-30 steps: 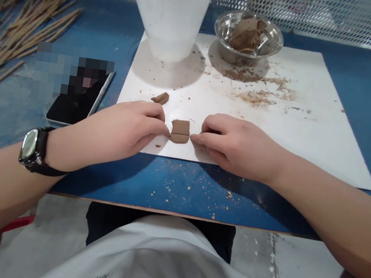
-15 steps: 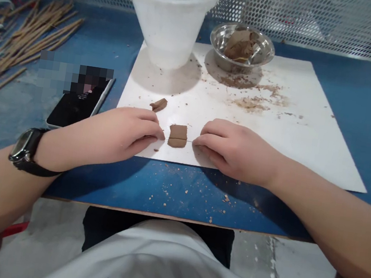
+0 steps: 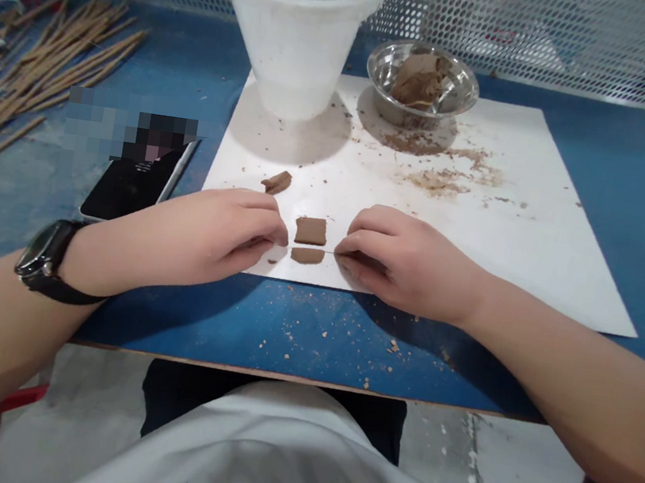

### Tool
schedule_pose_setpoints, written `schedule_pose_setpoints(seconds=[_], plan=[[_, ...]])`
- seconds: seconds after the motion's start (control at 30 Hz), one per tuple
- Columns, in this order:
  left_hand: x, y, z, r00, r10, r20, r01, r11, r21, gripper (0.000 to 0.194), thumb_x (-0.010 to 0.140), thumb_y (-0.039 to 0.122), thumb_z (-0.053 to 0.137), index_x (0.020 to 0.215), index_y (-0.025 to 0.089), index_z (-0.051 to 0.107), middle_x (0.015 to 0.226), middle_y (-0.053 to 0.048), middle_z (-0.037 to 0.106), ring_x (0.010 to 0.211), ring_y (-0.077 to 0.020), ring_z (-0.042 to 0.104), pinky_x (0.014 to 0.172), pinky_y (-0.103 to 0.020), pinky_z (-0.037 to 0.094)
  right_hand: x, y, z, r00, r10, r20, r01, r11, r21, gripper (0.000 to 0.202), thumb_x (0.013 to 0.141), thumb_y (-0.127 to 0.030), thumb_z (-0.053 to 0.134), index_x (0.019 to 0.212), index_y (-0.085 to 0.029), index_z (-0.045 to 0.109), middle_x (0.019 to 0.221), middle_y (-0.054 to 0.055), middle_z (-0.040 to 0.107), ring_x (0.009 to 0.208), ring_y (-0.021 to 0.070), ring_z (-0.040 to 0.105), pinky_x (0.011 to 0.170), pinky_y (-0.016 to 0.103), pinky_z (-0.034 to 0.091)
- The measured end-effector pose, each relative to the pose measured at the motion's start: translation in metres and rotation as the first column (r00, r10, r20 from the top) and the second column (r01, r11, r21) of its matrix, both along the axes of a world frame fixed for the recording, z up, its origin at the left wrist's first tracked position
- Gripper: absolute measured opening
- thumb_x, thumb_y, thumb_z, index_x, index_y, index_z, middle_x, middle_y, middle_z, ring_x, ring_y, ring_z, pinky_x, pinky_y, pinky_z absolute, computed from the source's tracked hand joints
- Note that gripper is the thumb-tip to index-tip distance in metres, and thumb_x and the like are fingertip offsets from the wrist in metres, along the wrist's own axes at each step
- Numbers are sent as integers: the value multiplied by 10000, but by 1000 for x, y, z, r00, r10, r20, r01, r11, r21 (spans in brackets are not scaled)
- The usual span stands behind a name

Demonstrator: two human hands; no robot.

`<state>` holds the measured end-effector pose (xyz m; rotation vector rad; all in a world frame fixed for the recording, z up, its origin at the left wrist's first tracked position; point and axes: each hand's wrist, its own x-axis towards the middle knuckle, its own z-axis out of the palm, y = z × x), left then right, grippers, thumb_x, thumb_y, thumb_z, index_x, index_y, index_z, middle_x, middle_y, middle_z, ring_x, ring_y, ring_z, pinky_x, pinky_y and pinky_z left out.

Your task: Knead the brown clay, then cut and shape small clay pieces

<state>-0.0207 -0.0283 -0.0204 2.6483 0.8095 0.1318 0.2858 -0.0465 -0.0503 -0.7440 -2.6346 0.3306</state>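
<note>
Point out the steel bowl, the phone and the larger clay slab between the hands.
steel bowl [image 3: 463, 93]: head view, on its right rim.
phone [image 3: 129, 186]: head view, middle of the dark screen.
larger clay slab [image 3: 310, 230]: head view, centre of its top face.

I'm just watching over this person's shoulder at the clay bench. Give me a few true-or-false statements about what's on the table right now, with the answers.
1. The clay slab between the hands lies apart from a thin strip just in front of it. True.
2. The metal bowl is empty. False: it holds a lump of brown clay.
3. The left hand and right hand sit on either side of the clay pieces. True.
4. The white bucket stands on the bare blue table. False: it stands on the white board.
5. A watch is on the right wrist. False: the watch is on the left wrist.
</note>
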Motion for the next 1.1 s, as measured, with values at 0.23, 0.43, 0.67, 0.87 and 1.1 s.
schedule_pose_setpoints(seconds=[0.23, 0.43, 0.67, 0.87, 1.1], plan=[[12, -7, -5, 991, -74, 112, 60, 990, 127, 307, 1082, 327, 599, 1221, 130, 790, 1114, -134, 713, 1010, -276, 687, 916, -408, 549, -8, 2, 0, 988, -51, 145, 40, 996, 82, 277, 1104, -229, 502, 987, -124, 730, 939, 138, 719, 851, 243, 608, 774, 365, 498], [30, -5, -17, 985, -96, 143, 55, 962, 269, 261, 1078, 334, 649, 1027, 169, 845, 1049, -130, 727, 936, -268, 658, 898, -434, 531, -12, 3, 2, 984, -70, 163, 62, 997, 52, 258, 1082, -216, 506, 1000, -121, 732, 943, 139, 716, 857, 244, 615, 794, 366, 488], [35, -7, -14, 968, -95, 234, 43, 976, 215, 219, 1046, 283, 641, 925, 156, 773, 1038, -142, 735, 935, -265, 679, 932, -456, 536, -6, 5, 5, 983, -95, 157, 99, 995, -20, 231, 1054, -220, 525, 995, -140, 734, 971, 129, 716, 864, 234, 607, 778, 354, 462], [33, -9, -5, 982, -88, 166, 79, 995, 55, 135, 1026, 247, 650, 939, 199, 742, 988, -82, 768, 938, -234, 704, 924, -393, 537, -2, 9, 4, 995, -40, 96, 46, 997, -63, 223, 1061, -328, 605, 993, -158, 733, 969, 109, 710, 854, 221, 597, 766, 338, 458], [21, 3, 0, 954, 143, 262, -128, 989, -75, 166, 1003, 316, 697, 1119, 240, 788, 1016, -41, 829, 878, -188, 743, 812, -317, 548, -3, 9, 4, 997, 2, 72, 9, 988, -152, 171, 1043, -210, 602, 1024, -169, 767, 1047, 117, 765, 938, 239, 675, 843, 352, 516]])
